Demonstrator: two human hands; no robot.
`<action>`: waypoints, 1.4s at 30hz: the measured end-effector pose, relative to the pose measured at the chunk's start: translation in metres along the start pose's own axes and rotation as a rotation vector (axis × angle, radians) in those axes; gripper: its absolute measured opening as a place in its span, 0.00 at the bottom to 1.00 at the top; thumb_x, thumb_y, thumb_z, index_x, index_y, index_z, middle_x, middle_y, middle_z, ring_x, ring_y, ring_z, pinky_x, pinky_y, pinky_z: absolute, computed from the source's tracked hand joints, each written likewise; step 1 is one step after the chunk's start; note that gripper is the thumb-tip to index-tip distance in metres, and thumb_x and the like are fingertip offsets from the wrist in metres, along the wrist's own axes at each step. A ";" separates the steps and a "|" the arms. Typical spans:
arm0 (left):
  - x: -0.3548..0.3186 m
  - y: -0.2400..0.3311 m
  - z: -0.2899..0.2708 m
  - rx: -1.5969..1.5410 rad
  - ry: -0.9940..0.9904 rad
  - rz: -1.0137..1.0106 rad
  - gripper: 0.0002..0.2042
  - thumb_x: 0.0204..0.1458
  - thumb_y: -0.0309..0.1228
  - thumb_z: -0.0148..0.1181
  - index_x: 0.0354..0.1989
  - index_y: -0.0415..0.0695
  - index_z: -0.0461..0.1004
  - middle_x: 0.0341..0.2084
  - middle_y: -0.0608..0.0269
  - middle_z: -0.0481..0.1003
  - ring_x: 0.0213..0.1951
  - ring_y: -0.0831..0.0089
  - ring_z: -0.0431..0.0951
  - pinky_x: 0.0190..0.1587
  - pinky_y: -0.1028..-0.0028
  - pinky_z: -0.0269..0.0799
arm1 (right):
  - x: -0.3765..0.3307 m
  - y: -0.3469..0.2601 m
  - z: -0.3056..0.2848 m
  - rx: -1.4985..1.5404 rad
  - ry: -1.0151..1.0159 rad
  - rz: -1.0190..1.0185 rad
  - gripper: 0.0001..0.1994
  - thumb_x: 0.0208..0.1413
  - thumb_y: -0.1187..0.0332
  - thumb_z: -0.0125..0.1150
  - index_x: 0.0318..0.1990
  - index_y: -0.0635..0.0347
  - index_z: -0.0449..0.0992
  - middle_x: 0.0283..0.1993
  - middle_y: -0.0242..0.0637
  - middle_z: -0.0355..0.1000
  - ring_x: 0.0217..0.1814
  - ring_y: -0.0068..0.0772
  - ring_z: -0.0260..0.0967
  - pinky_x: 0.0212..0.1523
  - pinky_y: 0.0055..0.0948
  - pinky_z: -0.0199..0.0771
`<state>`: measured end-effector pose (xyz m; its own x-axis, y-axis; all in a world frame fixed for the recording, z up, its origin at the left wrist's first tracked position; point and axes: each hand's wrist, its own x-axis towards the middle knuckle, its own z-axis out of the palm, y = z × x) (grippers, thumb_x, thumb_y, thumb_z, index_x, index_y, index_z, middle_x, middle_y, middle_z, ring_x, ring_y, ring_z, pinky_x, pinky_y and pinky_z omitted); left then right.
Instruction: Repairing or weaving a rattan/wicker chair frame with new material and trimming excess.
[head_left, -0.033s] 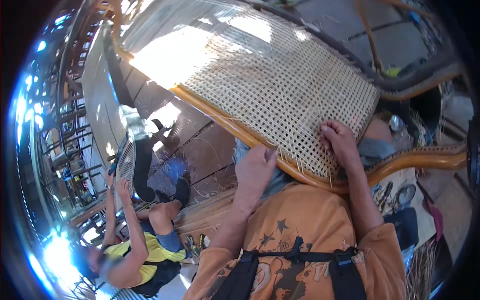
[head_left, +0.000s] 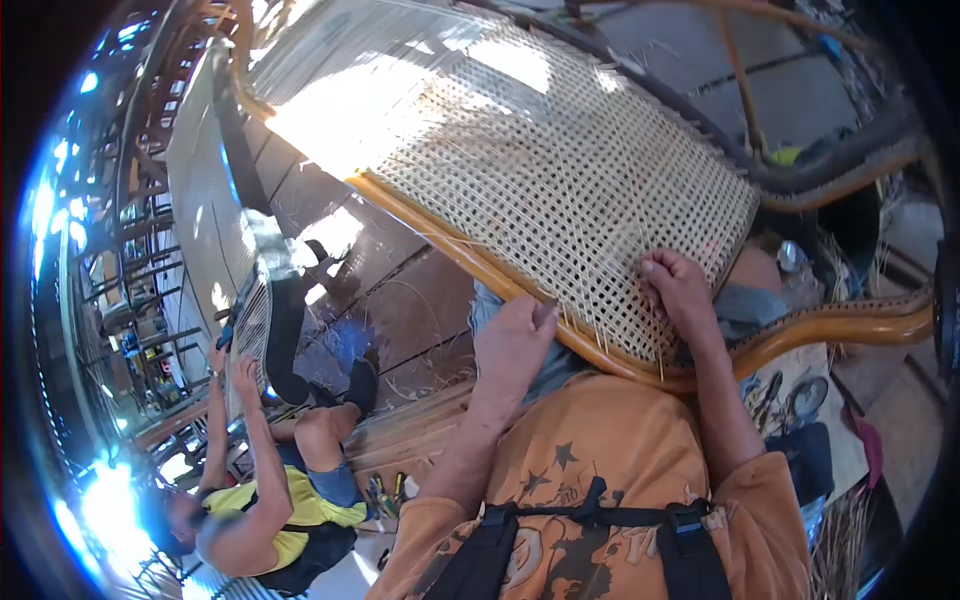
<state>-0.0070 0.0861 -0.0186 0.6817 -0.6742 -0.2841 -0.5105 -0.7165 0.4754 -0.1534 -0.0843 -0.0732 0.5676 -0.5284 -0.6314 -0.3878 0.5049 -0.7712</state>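
A large woven cane panel (head_left: 600, 190) in a curved, glossy orange-brown wooden frame (head_left: 470, 258) lies slanted in front of me. My left hand (head_left: 512, 345) is closed at the near edge of the frame, thumb uppermost; whatever its fingers hold is hidden. Over the near right part of the weave, my right hand (head_left: 682, 292) is curled with thumb and fingers pinched together. A thin pale cane strand (head_left: 630, 185) runs across the mesh toward those fingertips. Loose strand ends (head_left: 603, 325) stick up along the near edge, between the two hands.
On the left, a person in a yellow top (head_left: 315, 497) works with both hands at another cane panel (head_left: 248, 335). Hand tools (head_left: 385, 494) lie near that person. A board with small items (head_left: 850, 440) and a bundle of cane strips (head_left: 840, 540) are at my right.
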 end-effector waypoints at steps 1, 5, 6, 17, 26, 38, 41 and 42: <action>-0.002 -0.005 -0.002 -0.014 0.029 0.004 0.13 0.47 0.38 0.62 0.24 0.40 0.70 0.18 0.56 0.72 0.22 0.64 0.73 0.27 0.70 0.69 | -0.002 0.001 0.004 -0.109 0.032 0.011 0.06 0.58 0.69 0.50 0.37 0.62 0.71 0.20 0.26 0.64 0.16 0.14 0.56 0.16 0.15 0.57; -0.007 -0.016 -0.004 -0.167 -0.017 -0.007 0.14 0.48 0.40 0.62 0.25 0.40 0.72 0.18 0.57 0.72 0.21 0.66 0.73 0.26 0.71 0.69 | 0.020 -0.014 0.021 -0.321 -0.040 -0.196 0.09 0.54 0.68 0.53 0.36 0.65 0.74 0.27 0.33 0.69 0.29 0.21 0.64 0.34 0.23 0.67; -0.009 -0.019 -0.005 -0.231 -0.001 0.001 0.15 0.48 0.41 0.62 0.26 0.40 0.73 0.18 0.57 0.72 0.20 0.67 0.73 0.26 0.72 0.69 | 0.031 -0.022 0.029 -0.388 -0.031 -0.193 0.10 0.54 0.66 0.53 0.37 0.64 0.74 0.29 0.37 0.71 0.30 0.28 0.67 0.36 0.27 0.67; 0.000 -0.015 -0.009 -0.276 0.037 0.087 0.12 0.48 0.38 0.62 0.24 0.41 0.73 0.19 0.58 0.74 0.21 0.63 0.74 0.24 0.71 0.69 | 0.121 -0.063 0.116 -0.876 0.271 -0.816 0.07 0.52 0.66 0.57 0.35 0.58 0.74 0.35 0.39 0.68 0.36 0.41 0.68 0.37 0.34 0.70; 0.015 -0.007 -0.033 -0.611 -0.179 -0.163 0.14 0.53 0.39 0.56 0.33 0.37 0.74 0.18 0.63 0.71 0.20 0.76 0.72 0.24 0.74 0.67 | 0.074 -0.070 0.108 -0.993 0.199 -0.854 0.05 0.49 0.72 0.54 0.33 0.55 0.75 0.29 0.37 0.69 0.36 0.39 0.68 0.36 0.35 0.70; 0.061 0.018 -0.044 -0.906 -0.066 -0.241 0.12 0.54 0.34 0.55 0.36 0.35 0.72 0.20 0.66 0.70 0.15 0.85 0.64 0.17 0.83 0.60 | -0.029 -0.009 0.037 -0.706 0.023 -0.591 0.04 0.47 0.70 0.56 0.30 0.59 0.73 0.29 0.39 0.69 0.35 0.39 0.67 0.35 0.33 0.69; 0.022 0.022 -0.031 -0.867 -0.052 -0.214 0.12 0.53 0.34 0.56 0.37 0.35 0.72 0.20 0.67 0.71 0.15 0.86 0.63 0.17 0.84 0.60 | -0.049 0.006 0.002 -0.247 -0.079 -0.120 0.06 0.54 0.69 0.57 0.32 0.63 0.73 0.25 0.29 0.67 0.30 0.22 0.65 0.33 0.24 0.67; 0.013 0.020 -0.021 -0.878 -0.030 -0.224 0.11 0.53 0.33 0.56 0.37 0.36 0.72 0.19 0.68 0.70 0.15 0.87 0.63 0.17 0.85 0.60 | -0.057 0.008 -0.011 -0.146 -0.063 -0.051 0.06 0.54 0.69 0.56 0.32 0.63 0.73 0.24 0.26 0.66 0.28 0.18 0.63 0.31 0.21 0.66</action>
<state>0.0024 0.0673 0.0044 0.6967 -0.5489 -0.4618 0.2237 -0.4455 0.8669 -0.1968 -0.0575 -0.0446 0.6321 -0.5045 -0.5881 -0.4559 0.3716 -0.8088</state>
